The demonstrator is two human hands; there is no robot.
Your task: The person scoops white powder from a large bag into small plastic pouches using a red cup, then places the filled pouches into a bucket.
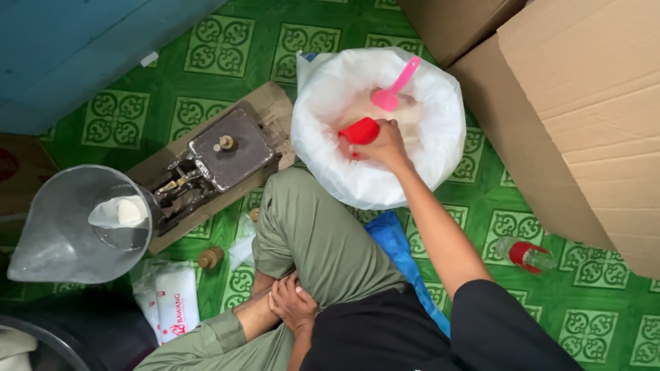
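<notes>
Right hand [385, 145]: gripping the red scoop [360, 130] inside the white sack [440, 137].
Pink scoop [394, 89]: lying just beyond that grip.
Left hand [292, 302]: resting loosely curled on the ankle, holding nothing.

A home packing corner, worked on the floor [227, 41], which is green patterned vinyl. Beside the big white sack of powder [440, 124] stand brown cardboard cartons [584, 117] on one side and a balance scale [213, 161] with a clear pan [62, 233] on the other; beyond the scale lie small printed bags [172, 302].
</notes>
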